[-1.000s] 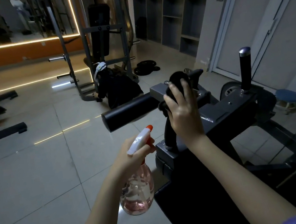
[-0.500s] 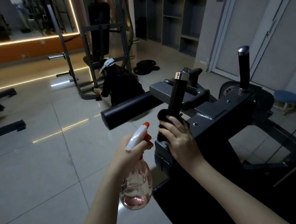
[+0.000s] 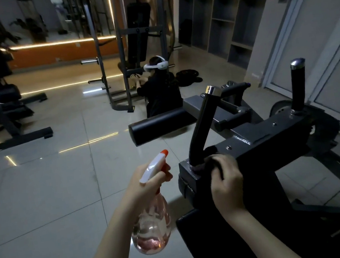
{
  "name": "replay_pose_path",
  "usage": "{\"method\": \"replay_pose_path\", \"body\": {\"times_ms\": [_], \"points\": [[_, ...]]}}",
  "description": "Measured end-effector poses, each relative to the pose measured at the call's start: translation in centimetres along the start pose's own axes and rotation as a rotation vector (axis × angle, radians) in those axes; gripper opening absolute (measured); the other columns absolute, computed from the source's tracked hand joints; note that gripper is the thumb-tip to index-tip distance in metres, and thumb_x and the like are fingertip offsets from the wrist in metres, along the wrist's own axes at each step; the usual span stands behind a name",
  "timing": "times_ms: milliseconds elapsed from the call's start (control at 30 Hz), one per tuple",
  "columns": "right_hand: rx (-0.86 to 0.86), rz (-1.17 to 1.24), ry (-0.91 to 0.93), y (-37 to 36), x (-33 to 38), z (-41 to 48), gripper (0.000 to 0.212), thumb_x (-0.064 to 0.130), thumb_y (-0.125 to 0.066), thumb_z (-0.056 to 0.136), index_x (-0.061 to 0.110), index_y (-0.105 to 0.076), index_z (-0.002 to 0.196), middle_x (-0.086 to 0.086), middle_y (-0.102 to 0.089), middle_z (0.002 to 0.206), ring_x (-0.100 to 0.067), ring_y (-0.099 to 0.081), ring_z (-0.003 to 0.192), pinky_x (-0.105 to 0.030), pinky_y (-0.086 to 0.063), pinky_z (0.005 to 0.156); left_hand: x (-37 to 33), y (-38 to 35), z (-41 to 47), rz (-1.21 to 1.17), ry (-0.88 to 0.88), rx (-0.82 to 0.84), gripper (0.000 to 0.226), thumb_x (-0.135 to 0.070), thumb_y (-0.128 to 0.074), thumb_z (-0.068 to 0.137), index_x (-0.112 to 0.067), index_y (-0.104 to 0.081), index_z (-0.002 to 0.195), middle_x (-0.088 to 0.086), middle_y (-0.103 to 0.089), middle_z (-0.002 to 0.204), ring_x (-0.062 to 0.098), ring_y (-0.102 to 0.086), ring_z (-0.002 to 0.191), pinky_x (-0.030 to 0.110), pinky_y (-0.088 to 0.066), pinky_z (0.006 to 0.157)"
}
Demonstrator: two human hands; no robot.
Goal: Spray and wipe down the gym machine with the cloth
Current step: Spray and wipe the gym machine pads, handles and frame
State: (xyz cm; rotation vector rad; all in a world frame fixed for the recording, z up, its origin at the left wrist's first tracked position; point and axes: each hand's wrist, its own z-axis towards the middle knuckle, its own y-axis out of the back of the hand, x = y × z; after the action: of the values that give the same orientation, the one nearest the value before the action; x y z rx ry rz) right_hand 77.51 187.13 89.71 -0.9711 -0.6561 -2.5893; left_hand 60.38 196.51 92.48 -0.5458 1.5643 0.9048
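Note:
The dark grey gym machine (image 3: 271,135) fills the right half of the head view. Two black handles with chrome caps stand on its frame, the near one (image 3: 202,124) leaning, the far one (image 3: 297,87) upright. My right hand (image 3: 226,184) presses a dark cloth (image 3: 205,164) around the base of the near handle, where it meets the frame. My left hand (image 3: 148,180) holds a clear pink spray bottle (image 3: 151,226) by its white and orange trigger head, just left of the machine, nozzle aimed towards the far right.
A black foam roller pad (image 3: 157,126) sticks out left from the machine. A person with a white headset (image 3: 159,86) sits on the tiled floor by a grey rack (image 3: 113,82). A bench frame (image 3: 5,122) stands far left. Cubby shelves (image 3: 224,10) line the back wall.
My right hand slid the cloth from the top of the near handle down to its base, baring the chrome cap. The spray bottle stayed about where it was.

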Motion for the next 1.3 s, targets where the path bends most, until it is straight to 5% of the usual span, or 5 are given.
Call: {"method": "replay_pose_path", "body": {"times_ms": [133, 367, 600, 800, 1300], "points": [[0.194, 0.231, -0.568, -2.1, 1.4, 2.9, 0.046, 0.026, -0.039, 0.09, 0.007, -0.046, 0.131, -0.011, -0.054, 0.124, -0.025, -0.052, 0.11, -0.021, -0.042, 0.095, 0.6, -0.2, 0.1, 0.029, 0.009, -0.005, 0.029, -0.04, -0.057, 0.069, -0.023, -0.061, 0.092, -0.006, -0.07, 0.08, 0.006, -0.066, 0.078, 0.027, -0.052, 0.072], [0.594, -0.289, -0.243, -1.5, -0.9, 3.0, 0.033, 0.034, -0.034, 0.099, 0.021, -0.055, 0.12, 0.002, -0.057, 0.123, -0.011, -0.047, 0.122, -0.038, -0.001, 0.117, 0.4, -1.1, 1.4, 0.049, 0.008, -0.027, 0.024, -0.032, -0.054, 0.074, -0.021, -0.062, 0.094, -0.006, -0.072, 0.082, 0.009, -0.066, 0.081, 0.034, -0.052, 0.076], [0.553, -0.093, -0.375, -0.9, -0.9, 3.5, 0.022, 0.04, -0.048, 0.091, 0.026, -0.056, 0.106, 0.0, -0.063, 0.093, -0.022, -0.06, 0.095, -0.039, -0.049, 0.084, -0.8, -1.4, 2.8, 0.037, -0.027, 0.001, 0.029, -0.033, -0.053, 0.074, -0.017, -0.062, 0.096, 0.003, -0.069, 0.09, 0.016, -0.065, 0.085, 0.03, -0.051, 0.075], [0.58, -0.051, -0.407, -0.9, -1.1, 3.9, 0.031, 0.046, -0.041, 0.075, 0.032, -0.058, 0.096, -0.001, -0.063, 0.086, -0.016, -0.06, 0.085, -0.028, -0.047, 0.07, -0.7, -0.3, 6.2, 0.032, -0.055, 0.068, 0.026, -0.029, -0.051, 0.074, -0.016, -0.062, 0.094, 0.0, -0.071, 0.083, 0.011, -0.066, 0.081, 0.03, -0.05, 0.074], [-0.263, -0.215, -0.668, -7.5, 2.3, 1.3, 0.064, 0.064, -0.032, 0.078, 0.011, -0.064, 0.095, -0.003, -0.062, 0.087, -0.015, -0.057, 0.083, -0.026, -0.044, 0.075, 0.4, 2.5, 19.0, 0.137, -0.138, 0.753, 0.035, -0.026, -0.048, 0.07, -0.02, -0.061, 0.103, 0.001, -0.07, 0.089, -0.002, -0.062, 0.076, 0.012, -0.048, 0.069]]}}
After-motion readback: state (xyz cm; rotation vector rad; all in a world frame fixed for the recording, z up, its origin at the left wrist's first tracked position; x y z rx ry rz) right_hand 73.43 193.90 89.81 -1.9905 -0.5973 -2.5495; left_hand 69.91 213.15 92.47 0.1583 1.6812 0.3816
